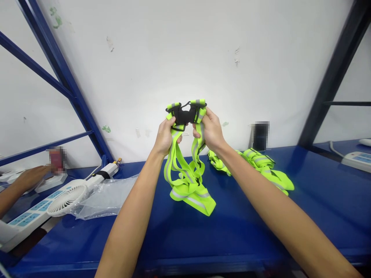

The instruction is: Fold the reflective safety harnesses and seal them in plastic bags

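Note:
Above the blue tabletop, both my hands hold up a neon yellow-green reflective strap harness point(189, 189) with silver stripes. Its black plastic buckle point(187, 116) spans the gap between my hands, its two sides joined in the middle. My left hand point(166, 135) pinches the strap at the buckle's left end, thumb on top. At the right end, my right hand point(211, 129) grips the strap, with some fingers behind it. From the buckle the straps hang down in loops, and their lower part rests on the table. A second bundle of the same straps point(262, 164) lies behind my right forearm.
A blue table point(232, 231) stands against a white wall. On the left are a power strip point(31, 212), a small white fan point(68, 199) and a clear plastic bag point(107, 197). Another person's hand point(31, 177) shows at far left. Blue frame posts point(66, 85) rise at the sides.

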Motion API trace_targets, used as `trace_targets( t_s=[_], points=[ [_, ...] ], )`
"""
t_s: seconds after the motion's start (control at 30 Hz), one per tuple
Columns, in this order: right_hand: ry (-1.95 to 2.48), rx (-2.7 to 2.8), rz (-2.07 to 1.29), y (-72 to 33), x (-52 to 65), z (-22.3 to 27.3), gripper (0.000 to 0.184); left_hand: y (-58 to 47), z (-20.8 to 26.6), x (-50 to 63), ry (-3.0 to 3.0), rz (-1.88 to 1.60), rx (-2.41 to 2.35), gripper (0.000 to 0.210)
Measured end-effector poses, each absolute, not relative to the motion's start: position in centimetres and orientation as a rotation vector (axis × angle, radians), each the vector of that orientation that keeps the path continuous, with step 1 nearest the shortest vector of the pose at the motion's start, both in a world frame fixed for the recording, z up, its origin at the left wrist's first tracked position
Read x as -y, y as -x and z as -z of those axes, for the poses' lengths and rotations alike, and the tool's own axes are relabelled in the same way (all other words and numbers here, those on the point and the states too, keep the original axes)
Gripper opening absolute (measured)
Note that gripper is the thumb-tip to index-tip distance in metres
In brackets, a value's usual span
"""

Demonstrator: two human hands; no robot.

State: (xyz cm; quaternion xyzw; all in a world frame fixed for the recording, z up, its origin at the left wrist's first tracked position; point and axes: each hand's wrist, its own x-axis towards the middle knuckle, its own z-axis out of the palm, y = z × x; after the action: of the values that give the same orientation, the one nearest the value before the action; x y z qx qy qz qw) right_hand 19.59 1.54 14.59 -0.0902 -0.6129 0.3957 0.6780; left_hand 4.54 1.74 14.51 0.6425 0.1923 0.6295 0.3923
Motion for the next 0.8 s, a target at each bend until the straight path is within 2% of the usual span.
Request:
trace_targets(
  t_s=[0.17, 0.47, 0.63, 0.8],
  points=[
    [0.25, 1.303, -0.829, -19.3, -1.7, -14.4, 0.018, -4.5, -14.5, -1.4, -1.642, -1.563, -0.529, 0.034],
    [0.423, 1.189, -0.92, -19.7, -1.1, -15.3, 0.013, -4.4, -14.6, -0.8, -1.64, -1.409, -0.518, 0.031],
    [0.433, 1.08, -0.865, -19.3, -1.1, -15.2, 0.025, -4.9, -14.6, -0.7, -1.646, -1.358, -0.496, 0.033],
    [0.421, 1.142, -0.81, -18.6, -1.3, -14.2, 0.036, -4.7, -14.7, -0.9, -1.651, -1.478, -0.539, 0.038]
  ],
)
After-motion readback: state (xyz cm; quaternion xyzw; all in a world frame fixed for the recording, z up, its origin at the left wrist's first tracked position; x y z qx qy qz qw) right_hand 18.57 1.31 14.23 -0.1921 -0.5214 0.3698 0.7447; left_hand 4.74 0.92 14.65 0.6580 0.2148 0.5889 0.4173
